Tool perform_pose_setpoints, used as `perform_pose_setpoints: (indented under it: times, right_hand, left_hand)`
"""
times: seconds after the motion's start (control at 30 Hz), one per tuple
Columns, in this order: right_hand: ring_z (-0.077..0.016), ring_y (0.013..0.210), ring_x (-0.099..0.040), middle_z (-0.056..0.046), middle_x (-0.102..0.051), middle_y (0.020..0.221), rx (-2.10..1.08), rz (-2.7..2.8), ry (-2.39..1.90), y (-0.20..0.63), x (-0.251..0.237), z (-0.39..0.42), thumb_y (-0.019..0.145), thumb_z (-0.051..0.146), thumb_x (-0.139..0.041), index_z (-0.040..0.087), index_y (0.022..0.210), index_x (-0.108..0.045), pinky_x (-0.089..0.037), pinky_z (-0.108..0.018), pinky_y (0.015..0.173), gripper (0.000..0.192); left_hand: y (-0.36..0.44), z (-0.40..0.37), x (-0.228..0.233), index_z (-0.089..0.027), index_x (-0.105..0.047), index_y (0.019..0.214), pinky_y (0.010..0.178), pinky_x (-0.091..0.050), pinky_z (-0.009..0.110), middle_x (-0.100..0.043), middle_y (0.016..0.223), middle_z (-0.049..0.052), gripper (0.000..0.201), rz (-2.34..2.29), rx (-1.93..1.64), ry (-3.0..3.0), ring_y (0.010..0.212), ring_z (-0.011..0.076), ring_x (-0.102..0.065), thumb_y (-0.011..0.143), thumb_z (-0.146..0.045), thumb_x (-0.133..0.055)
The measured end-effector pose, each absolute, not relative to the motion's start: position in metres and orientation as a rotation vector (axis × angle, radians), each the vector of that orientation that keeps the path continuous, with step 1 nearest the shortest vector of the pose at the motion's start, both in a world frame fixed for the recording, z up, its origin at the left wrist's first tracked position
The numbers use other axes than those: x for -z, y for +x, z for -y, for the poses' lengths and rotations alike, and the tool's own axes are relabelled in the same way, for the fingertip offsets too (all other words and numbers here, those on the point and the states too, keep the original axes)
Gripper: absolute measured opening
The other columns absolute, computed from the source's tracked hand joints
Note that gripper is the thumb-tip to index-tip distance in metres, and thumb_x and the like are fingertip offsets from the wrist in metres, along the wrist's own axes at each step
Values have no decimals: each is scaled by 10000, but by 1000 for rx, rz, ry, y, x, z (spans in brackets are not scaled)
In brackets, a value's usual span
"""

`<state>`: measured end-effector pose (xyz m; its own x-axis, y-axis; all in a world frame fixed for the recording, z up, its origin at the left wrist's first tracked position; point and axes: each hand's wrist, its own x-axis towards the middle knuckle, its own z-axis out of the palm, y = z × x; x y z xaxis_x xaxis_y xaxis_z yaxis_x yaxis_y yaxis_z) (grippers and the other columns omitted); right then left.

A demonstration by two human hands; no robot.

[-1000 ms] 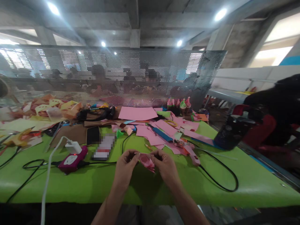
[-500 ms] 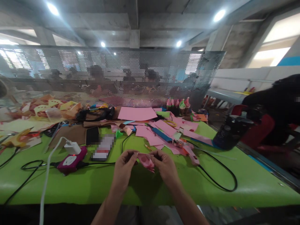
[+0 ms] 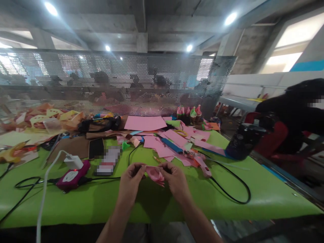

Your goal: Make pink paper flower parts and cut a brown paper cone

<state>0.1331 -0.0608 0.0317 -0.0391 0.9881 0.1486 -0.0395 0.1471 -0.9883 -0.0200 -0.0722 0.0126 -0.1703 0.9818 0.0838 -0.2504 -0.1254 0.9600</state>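
Note:
A curled, layered piece of pink foam or paper (image 3: 155,175) is held above the green table, close to its front edge. My left hand (image 3: 133,177) pinches its left end between thumb and fingers. On the other side, my right hand (image 3: 174,179) is closed on the right end. Beyond the hands lie loose pink sheets (image 3: 162,148) and a pink glue gun (image 3: 204,165) with a black cord. A blue-handled tool (image 3: 172,145) rests across the sheets.
On the left are a purple power adapter (image 3: 73,177) with a white plug, a phone (image 3: 109,161) and trailing cables. A dark canister (image 3: 244,141) stands at the right edge. Small cone-shaped decorations (image 3: 193,113) stand by the perforated metal screen (image 3: 126,81). A person in black (image 3: 286,111) sits at right.
The view has turned slightly right, so the scene sits a little further left. Both hands keep their pinch on the pink piece, with hardly any change in its shape.

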Motion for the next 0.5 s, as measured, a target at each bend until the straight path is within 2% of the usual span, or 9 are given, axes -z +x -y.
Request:
perform_pose_setpoints:
  times: [0.23,0.5]
  right_hand:
    - [-135,571,-501,13,-605,621,-1192,1246,-1036,134,-32,60,639,461,-780,165,699,-665,-390,-250,556,323]
    - [-116,550,-456,19,-578,613,-1211,1242,-1048,136,-27,58,647,466,-783,157,710,-657,-343,-236,523,339]
  left_hand:
    - [-19,70,-11,-178,-671,897,619,-440,170,-658,773,-8,276,-1001,-1531,1016,671,86,-550,715,-373,-745]
    - [-19,71,-12,-182,-663,901,604,-437,166,-642,756,-15,260,-966,-1538,1006,660,82,-548,727,-361,-739]
